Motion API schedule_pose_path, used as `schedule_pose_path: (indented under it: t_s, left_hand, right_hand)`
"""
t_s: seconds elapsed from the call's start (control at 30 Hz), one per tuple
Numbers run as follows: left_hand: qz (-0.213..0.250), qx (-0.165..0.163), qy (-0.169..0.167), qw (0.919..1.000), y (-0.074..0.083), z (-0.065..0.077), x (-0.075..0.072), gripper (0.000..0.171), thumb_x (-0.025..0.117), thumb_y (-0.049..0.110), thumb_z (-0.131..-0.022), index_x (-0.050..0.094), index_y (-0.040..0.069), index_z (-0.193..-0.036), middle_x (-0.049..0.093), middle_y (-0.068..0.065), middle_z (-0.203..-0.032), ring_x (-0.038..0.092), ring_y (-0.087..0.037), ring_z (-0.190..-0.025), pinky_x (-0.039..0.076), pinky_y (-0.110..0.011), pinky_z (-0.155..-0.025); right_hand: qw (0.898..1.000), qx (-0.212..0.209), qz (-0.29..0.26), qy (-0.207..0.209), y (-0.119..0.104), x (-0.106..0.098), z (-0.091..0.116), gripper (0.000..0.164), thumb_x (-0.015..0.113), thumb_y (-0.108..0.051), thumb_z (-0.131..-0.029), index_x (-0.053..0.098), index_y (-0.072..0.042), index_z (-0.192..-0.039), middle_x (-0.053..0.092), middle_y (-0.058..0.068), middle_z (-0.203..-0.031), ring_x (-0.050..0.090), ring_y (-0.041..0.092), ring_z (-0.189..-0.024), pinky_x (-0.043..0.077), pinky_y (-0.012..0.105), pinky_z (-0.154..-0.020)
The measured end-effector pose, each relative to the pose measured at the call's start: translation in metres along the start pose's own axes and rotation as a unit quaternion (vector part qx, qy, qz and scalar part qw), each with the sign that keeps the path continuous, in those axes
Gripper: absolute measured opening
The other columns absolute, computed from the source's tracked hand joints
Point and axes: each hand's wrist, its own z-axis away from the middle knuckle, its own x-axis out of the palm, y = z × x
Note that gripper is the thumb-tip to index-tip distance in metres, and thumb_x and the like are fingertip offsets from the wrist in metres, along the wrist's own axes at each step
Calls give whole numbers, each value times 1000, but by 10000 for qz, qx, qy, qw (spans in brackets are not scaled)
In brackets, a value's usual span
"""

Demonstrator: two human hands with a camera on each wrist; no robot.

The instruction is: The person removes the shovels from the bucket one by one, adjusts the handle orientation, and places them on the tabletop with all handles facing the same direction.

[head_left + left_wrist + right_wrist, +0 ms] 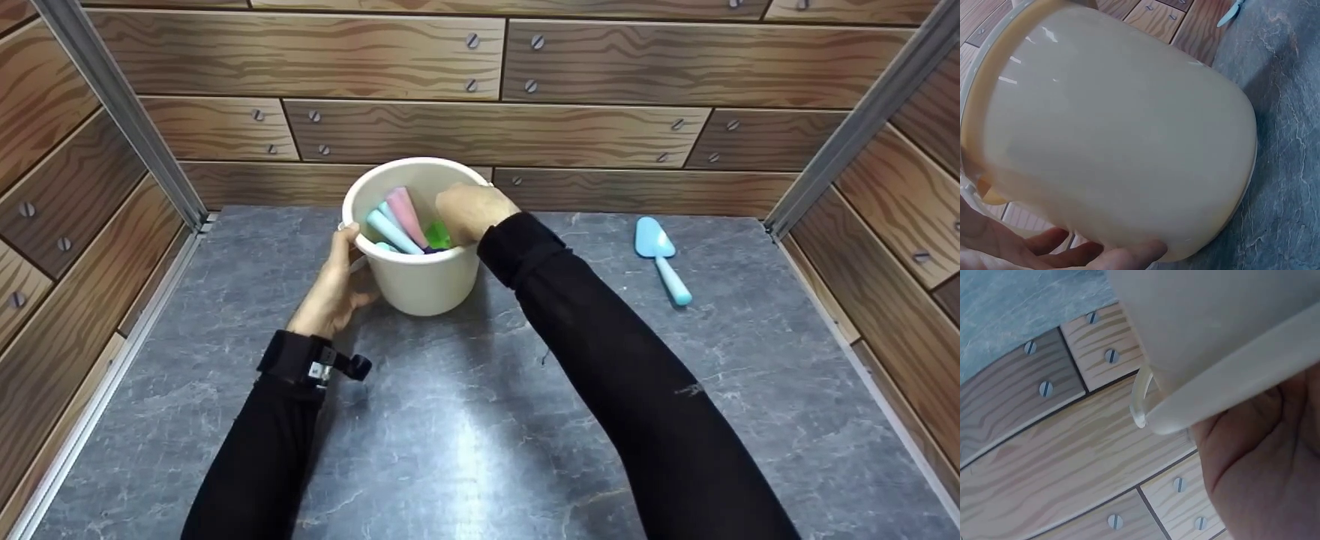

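A cream bucket (424, 285) stands on the grey marbled floor, near the back wall. My left hand (330, 289) steadies it at the left, thumb at the rim and fingers against the side; the left wrist view shows these fingers (1134, 253) on the lower wall. Over the right rim my right hand (474, 211) reaches inside, its fingertips hidden in the bucket. Light blue handles (395, 232), a pink handle (406, 216) and a green piece (437, 235) lie within. In the right wrist view the palm (1258, 444) is at the rim (1230, 385).
A light blue toy trowel (655, 240) lies on the floor to the right, handle toward me. Wood-patterned walls (495, 135) close off the back and both sides, with metal corner posts (855, 120) between them.
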Motion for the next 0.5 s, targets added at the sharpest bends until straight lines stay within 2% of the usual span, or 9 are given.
schedule_pose_path:
  t_s: [0.13,0.27,0.37,0.5]
  left_hand:
    - [-4,35,24,10000,0,0,1,91,41,62,-114,13,21,-190,12,-19,-198,15,-51,-184,22,-84,-141]
    - [13,23,33,10000,-1,0,1,91,41,63,-115,14,21,-190,12,-19,-198,15,-50,-184,22,-83,-141]
    - [37,-3,49,10000,-1,0,1,91,41,63,-114,15,21,-190,13,-18,-199,16,-49,-184,22,-82,-142]
    - [40,-13,59,10000,-2,0,1,90,42,63,-115,17,20,-190,14,-18,-198,17,-49,-184,22,-82,-142]
  right_hand:
    - [9993,61,-138,328,2,4,-2,20,74,0,-97,58,-10,-90,80,21,-125,68,32,-104,67,64,-107]
    - [9971,6,-58,763,6,10,-5,7,73,4,-99,71,-3,-99,83,22,-122,79,40,-114,68,61,-108]
    - [9950,9,-53,996,8,13,-6,12,69,9,-100,77,0,-103,84,21,-119,82,42,-114,69,60,-105]
    - [9929,7,-81,1189,9,16,-7,20,63,12,-103,79,0,-103,84,22,-120,84,43,-112,70,62,-100]
